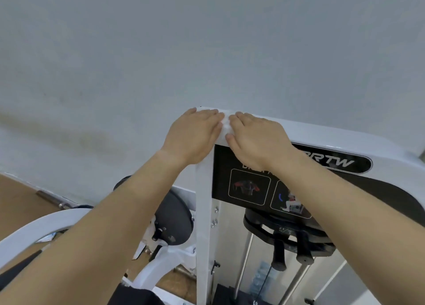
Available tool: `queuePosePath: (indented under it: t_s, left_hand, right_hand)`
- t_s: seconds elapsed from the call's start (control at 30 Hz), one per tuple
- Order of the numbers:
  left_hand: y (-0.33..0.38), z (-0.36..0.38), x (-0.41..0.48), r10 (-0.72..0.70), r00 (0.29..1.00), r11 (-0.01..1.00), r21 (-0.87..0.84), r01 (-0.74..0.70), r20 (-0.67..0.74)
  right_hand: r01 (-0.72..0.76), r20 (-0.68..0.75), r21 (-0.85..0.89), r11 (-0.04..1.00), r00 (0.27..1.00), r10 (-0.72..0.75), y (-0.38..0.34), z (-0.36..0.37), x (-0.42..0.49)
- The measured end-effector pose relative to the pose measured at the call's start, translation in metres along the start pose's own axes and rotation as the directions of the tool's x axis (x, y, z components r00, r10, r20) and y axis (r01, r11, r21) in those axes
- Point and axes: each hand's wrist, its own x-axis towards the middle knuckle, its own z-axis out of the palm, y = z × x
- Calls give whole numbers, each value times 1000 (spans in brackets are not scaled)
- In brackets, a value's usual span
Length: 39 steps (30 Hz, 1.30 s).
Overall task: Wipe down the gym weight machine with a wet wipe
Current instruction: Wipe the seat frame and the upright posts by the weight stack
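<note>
Pressing on the top corner of the white weight machine (pixel 203 212), your left hand (pixel 195 136) and right hand (pixel 257 141) lie side by side, palms down. Neither grip is closed: the fingers of both are laid out flat and close together. The wet wipe (pixel 225 126) sits bunched between the two hands on that corner, touched by fingertips from both sides. Just below your right hand is the black instruction placard (pixel 220 178), with the weight stack (pixel 287 231) under it and a pale wall (pixel 207 40) behind.
</note>
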Motion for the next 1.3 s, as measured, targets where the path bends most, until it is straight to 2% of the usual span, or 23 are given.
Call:
queuePosePath:
  t_s: [0.1,0.2,0.27,0.37,0.43,0.5,0.57,0.73,0.87,1.03,1.17,1.3]
  left_hand:
    - [-7,-13,24,-82,958,991,-75,107,274]
    - [-8,-12,39,-109,921,989,-55,140,375]
    - [-8,-12,32,-90,935,991,-58,117,344]
    - [-12,-10,-2,-18,989,998,-64,28,146]
    - [-14,-11,-24,-24,998,999,-46,26,50]
    - [-12,-8,-28,-44,999,999,-10,44,11]
    - [3,-7,-22,-40,999,999,-8,41,17]
    - [62,7,7,72,997,995,-67,-70,33]
    - [114,11,34,131,988,987,-99,-123,84]
    - [199,19,61,270,951,957,-146,-249,151]
    - [257,25,80,366,915,926,-163,-340,172]
    - [292,34,90,429,881,903,-132,-410,200]
  right_hand:
    - [-30,259,96,995,966,4,12,-17,18]
    - [-80,346,165,983,938,18,18,-17,30]
    - [-66,302,164,984,953,13,15,-16,23]
    - [10,157,84,996,987,-23,8,-12,-4]
    - [43,66,27,999,997,-45,4,-6,-23]
    - [53,-16,-28,998,998,-54,4,2,-31]
    - [9,-46,-56,998,999,-12,5,6,-37]
    - [-169,-114,-61,984,980,161,29,11,-76]
    - [-325,-120,-53,944,941,317,79,2,-117]
    - [-468,-149,-41,883,876,458,136,-3,-172]
    - [-544,-99,75,835,830,549,172,3,-208]
    - [-622,-25,266,737,759,650,187,10,-233]
